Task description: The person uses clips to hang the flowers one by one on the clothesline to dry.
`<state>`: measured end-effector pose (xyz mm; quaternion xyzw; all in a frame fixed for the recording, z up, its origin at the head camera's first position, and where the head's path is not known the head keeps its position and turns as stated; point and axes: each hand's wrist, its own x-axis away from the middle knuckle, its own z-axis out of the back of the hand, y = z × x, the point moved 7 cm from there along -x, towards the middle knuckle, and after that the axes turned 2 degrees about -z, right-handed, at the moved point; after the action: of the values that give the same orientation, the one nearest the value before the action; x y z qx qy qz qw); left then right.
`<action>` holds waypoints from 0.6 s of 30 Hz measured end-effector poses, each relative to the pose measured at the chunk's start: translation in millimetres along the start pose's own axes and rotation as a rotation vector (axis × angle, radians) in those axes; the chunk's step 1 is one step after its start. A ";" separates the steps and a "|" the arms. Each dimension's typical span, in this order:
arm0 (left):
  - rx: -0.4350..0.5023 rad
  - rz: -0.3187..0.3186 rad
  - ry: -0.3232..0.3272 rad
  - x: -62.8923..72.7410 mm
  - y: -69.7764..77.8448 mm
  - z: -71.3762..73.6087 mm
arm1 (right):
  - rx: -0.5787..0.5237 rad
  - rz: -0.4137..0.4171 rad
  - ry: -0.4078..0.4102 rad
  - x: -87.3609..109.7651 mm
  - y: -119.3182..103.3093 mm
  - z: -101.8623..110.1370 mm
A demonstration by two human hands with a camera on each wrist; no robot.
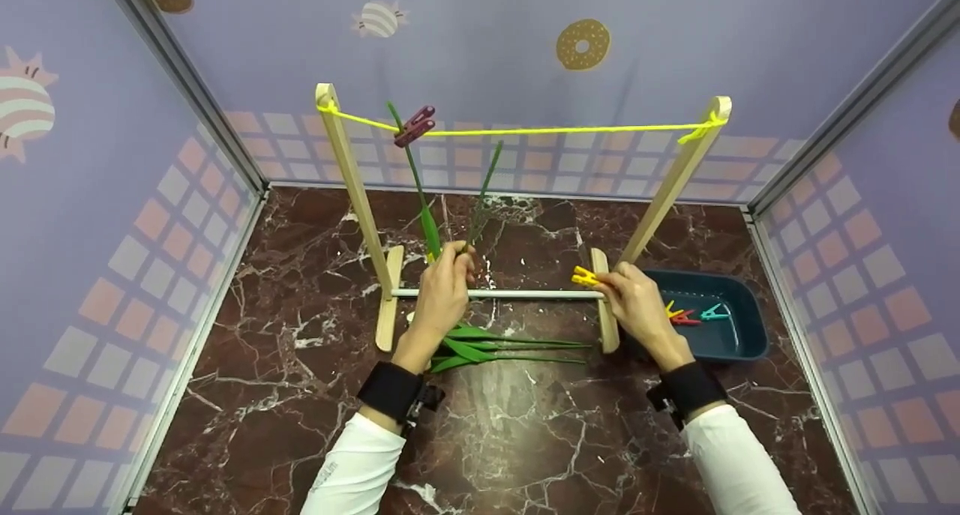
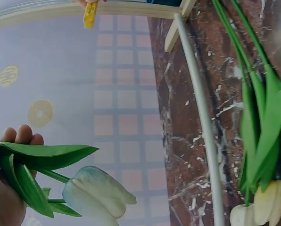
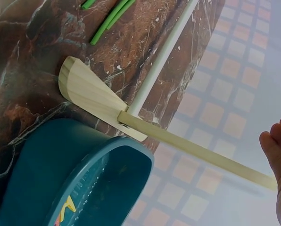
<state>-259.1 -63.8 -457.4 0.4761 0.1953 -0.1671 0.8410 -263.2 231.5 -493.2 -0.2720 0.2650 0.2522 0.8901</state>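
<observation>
My left hand (image 1: 448, 282) grips an artificial tulip by its stem (image 1: 486, 185), which sticks up past the fingers. In the left wrist view its pale bloom (image 2: 98, 195) and green leaves (image 2: 51, 155) show beside the hand. My right hand (image 1: 634, 297) pinches a yellow clothespin (image 1: 584, 276) at the rack's right post. Above the left hand, a purple clothespin (image 1: 415, 127) clips another green stem (image 1: 415, 170) to the yellow string (image 1: 555, 131), so that flower hangs downward. Its bloom is mostly hidden behind the left hand.
The string spans two wooden posts (image 1: 352, 178), joined low down by a white rod (image 1: 525, 294). Several tulips (image 1: 480, 346) lie on the marbled surface in front. At right, a dark teal basin (image 1: 754, 320) holds yellow, red and teal clothespins (image 1: 712, 312). Patterned walls enclose the space.
</observation>
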 end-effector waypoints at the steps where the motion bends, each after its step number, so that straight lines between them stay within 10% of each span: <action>1: 0.002 -0.003 0.006 -1.6 1.0 1.2 | 0.000 0.001 -0.003 -0.3 -0.8 0.3; 18: 0.004 0.039 0.119 -19.5 0.3 11.9 | -0.019 0.063 0.046 -12.6 -15.4 0.8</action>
<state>-273.9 -72.1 -442.1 0.4904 0.2355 -0.1226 0.8301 -263.0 217.0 -479.5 -0.2775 0.2914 0.2763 0.8728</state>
